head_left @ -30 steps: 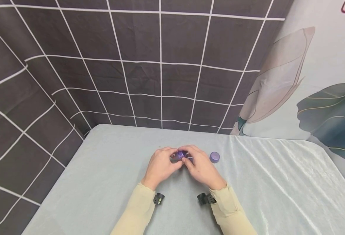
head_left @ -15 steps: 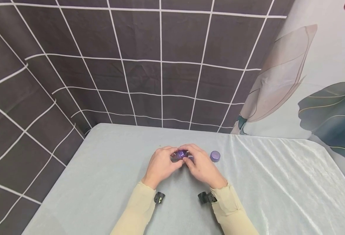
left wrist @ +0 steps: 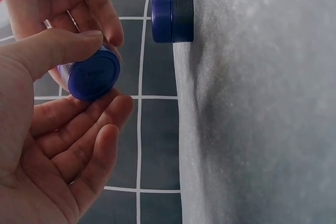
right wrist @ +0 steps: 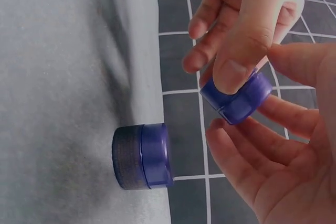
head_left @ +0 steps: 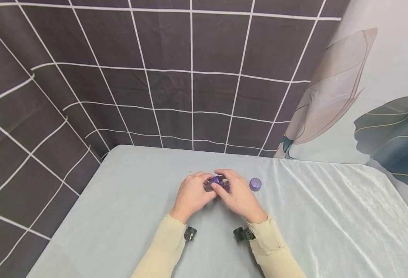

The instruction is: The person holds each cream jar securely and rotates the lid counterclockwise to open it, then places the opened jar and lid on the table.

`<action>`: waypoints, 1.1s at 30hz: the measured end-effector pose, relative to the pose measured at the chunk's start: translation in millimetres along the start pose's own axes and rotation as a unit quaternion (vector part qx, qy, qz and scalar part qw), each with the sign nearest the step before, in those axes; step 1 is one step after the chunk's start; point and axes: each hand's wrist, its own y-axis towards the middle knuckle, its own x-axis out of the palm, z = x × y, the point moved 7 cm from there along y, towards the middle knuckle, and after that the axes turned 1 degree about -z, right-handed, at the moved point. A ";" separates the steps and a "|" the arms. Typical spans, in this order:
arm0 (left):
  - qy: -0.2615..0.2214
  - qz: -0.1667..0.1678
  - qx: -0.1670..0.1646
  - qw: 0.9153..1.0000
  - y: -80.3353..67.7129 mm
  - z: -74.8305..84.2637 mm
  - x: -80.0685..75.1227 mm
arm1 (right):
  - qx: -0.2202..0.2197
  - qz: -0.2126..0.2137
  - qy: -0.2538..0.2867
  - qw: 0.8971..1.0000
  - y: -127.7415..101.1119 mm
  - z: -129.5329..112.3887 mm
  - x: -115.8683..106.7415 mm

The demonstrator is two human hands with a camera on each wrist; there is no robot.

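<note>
A small round purple jar [head_left: 216, 180] is held up between the two hands. The left hand [head_left: 193, 193] pinches it, its thumb lying across the jar in the right wrist view and its other fingers spread below. Faint lettering marks the round end of the jar [left wrist: 94, 77] that faces the left wrist view. The right hand [head_left: 237, 195] has its thumb at the jar's near side and fingers curved about the other end [right wrist: 252, 98]; its index finger is lifted slightly. Behind the right fingers, a similar jar [right wrist: 155, 156] with a dark ribbed part stands on the table.
Just right of the right hand, another purple jar [head_left: 255, 184] stands on the table [head_left: 120, 216], which has a pale velvety cover. A dark cloth with white grid lines [head_left: 162, 92] hangs behind, and a leaf-patterned curtain [head_left: 385, 77] at the right.
The right index finger has lifted off the held jar, and the right thumb has slid leftward over its near side. The held jar has turned slightly and tilts more.
</note>
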 end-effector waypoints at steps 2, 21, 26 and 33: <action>-0.001 0.001 -0.001 1.000 0.0 0.2 0.3 | 0.008 0.001 0.003 1.000 0.1 0.7 0.0; -0.002 0.014 0.003 1.000 -0.4 1.1 1.3 | 0.036 0.022 -0.024 0.999 0.7 6.0 0.8; 0.002 0.016 0.002 1.000 -1.2 0.1 1.7 | 0.040 0.020 -0.025 0.999 1.1 6.9 0.7; 0.005 0.017 0.004 1.000 -1.1 -0.1 2.2 | 0.041 0.017 -0.030 0.999 1.3 7.1 0.9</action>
